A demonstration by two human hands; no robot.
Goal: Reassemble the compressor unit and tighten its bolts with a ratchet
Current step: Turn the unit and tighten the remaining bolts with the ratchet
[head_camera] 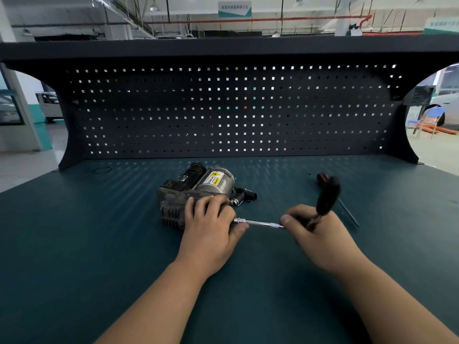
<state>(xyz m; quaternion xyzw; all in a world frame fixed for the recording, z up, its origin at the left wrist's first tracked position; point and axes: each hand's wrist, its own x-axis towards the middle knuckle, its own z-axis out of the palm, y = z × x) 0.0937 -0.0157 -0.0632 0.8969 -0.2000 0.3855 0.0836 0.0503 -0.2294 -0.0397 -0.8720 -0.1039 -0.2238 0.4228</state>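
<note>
Right hand (320,234) curled round ratchet (327,194), handle up. Extension (258,222) lying left-right, tip at right end of compressor (193,187) on bench (99,244). Left hand (211,224) gripping compressor there, thumb beside extension. Swing about that axis next, probably.

Your compressor (196,192) sits on the worktop (99,244) just left of the frame's centre, in front of the pegboard (223,108) that stands along the worktop's far edge. Your left hand (211,227) holds the compressor's near right end. To the right, your right hand (315,232) holds the ratchet (327,197). Its handle rises above that hand, and its bar (258,222) runs leftward across the gap to your left hand. A screwdriver (347,212) lies on the worktop behind and right of your right hand. A ring (101,170) lies well left of the compressor, near the pegboard's foot.
</note>
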